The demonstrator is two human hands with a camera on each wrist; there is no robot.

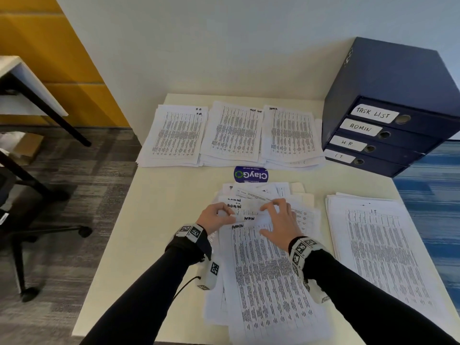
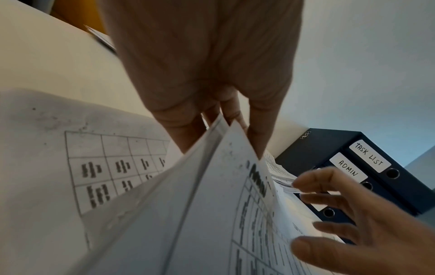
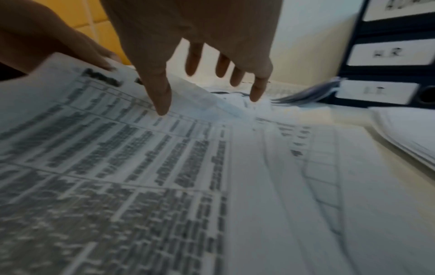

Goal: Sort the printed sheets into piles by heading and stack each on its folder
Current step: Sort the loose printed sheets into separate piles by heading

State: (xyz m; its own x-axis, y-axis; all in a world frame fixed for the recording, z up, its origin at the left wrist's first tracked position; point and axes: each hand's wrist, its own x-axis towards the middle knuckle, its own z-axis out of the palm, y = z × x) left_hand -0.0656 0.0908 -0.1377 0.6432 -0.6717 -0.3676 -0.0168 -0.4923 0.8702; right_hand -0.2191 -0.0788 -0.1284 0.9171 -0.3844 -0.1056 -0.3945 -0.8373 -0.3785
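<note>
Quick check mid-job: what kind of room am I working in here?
Most likely an office. A stack of blue lever-arch folders labelled TASK LIST, ADMIN, HR and IT stands on a cream table, beside piles of printed sheets, and a wheeled office chair stands on carpet.

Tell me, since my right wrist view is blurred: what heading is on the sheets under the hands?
Observer: ADMIN. The left hand pinches the top edges of several such sheets.
Operator: Where is the ADMIN pile?
Observer: In the far row, the ADMIN pile lies rightmost, beside the folders.
Operator: And the pile at the near right?
Observer: That is the IT pile.
</note>
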